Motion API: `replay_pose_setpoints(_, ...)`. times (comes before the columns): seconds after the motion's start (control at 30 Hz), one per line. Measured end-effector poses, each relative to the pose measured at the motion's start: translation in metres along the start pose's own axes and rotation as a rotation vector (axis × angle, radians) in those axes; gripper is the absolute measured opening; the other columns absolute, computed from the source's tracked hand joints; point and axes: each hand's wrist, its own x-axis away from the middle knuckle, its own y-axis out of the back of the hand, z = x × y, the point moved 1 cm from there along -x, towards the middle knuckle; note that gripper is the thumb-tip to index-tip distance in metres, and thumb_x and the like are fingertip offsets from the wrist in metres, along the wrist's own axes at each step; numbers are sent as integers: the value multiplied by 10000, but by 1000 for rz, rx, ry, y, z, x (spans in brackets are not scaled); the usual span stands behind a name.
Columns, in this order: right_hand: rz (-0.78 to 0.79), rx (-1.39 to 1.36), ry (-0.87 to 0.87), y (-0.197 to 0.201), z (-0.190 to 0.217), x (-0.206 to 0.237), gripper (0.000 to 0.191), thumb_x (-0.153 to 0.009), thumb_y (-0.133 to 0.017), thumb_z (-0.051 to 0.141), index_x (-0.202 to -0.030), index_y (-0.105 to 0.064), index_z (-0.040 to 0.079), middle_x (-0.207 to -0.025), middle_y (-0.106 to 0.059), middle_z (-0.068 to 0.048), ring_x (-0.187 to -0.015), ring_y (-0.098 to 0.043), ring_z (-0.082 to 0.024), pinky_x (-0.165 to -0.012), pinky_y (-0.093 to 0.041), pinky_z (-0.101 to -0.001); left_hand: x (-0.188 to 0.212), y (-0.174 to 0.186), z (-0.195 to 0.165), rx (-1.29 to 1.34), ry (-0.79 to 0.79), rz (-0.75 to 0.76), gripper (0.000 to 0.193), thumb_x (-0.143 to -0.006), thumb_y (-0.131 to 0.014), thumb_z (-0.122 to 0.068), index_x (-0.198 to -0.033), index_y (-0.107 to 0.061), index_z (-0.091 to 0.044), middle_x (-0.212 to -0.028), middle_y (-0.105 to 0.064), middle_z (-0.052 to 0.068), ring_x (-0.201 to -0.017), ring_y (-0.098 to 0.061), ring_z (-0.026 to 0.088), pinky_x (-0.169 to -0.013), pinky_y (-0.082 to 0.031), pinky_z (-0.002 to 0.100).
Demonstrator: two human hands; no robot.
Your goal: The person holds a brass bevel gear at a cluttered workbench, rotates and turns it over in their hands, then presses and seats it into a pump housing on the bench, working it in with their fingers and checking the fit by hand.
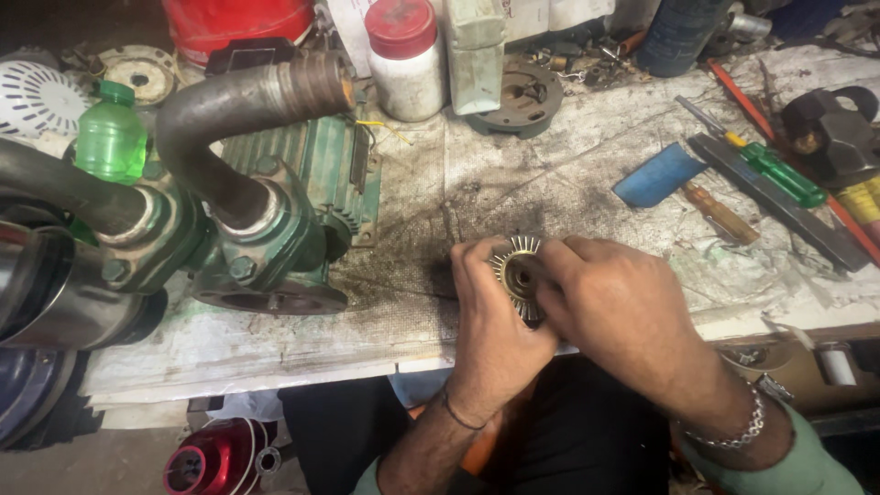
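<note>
Both hands grip impeller (519, 273) over table (513, 183) edge: left hand (490, 316) wraps it from 7 o'clock, right hand (614, 307) pinches from 3. Pump (275, 229) at 9 o'clock. Best kept level, fingers off vanes.

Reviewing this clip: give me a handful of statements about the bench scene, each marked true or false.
1. Both hands hold a small finned brass wheel. True.
2. The left hand rests on the green pump. False: it is on the wheel, apart from the pump.
3. A green-handled screwdriver lies on the bench to the right. True.
4. The white jar has a blue lid. False: the lid is red.
5. The right hand has a chain bracelet at its wrist. True.
</note>
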Motion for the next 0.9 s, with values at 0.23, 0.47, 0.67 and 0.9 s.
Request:
replay_pose_setpoints(0.23, -7, -63, 25, -2, 1, -7, 194, -850, -723, 224, -916, -643, 60, -673, -672, -138, -631, -680, -364, -547, -528, -491, 0, -1, 2, -7, 12, 4, 744, -755, -818, -62, -1322, -349, 47, -1258, -415, 228, -1219, -503, 382, -1062, -452, 505)
replay_pose_setpoints(0.47, 96, -56, -70, 2, -3, -5, 211, -811, -723, 231, -970, -685, 98, -705, -712, -167, -608, -691, -394, -544, -539, -508, 0, -2, 1, 12, 28, 8, 722, -764, -804, -55, -1318, -353, 46, -1256, -416, 224, -1210, -513, 377, -1048, -457, 491)
replay_pose_setpoints(0.67, 29, -107, -23, 0, -4, -9, 198, -816, -719, 219, -954, -704, 78, -745, -722, -165, -610, -694, -390, -544, -544, -495, 0, -2, -2, -3, -6, -40, 697, -761, -817, -62, -1297, -383, 38, -1248, -424, 223, -1199, -516, 383, -1056, -466, 486)
replay_pose_setpoints(0.9, 44, -98, -58, 1, -5, -7, 241, -807, -719, 224, -1001, -705, 82, -753, -731, -162, -600, -698, -384, -534, -551, -484, -1, -3, -2, 5, -5, -18, 685, -767, -802, -56, -1291, -370, 41, -1249, -410, 232, -1221, -497, 386, -1080, -447, 502)
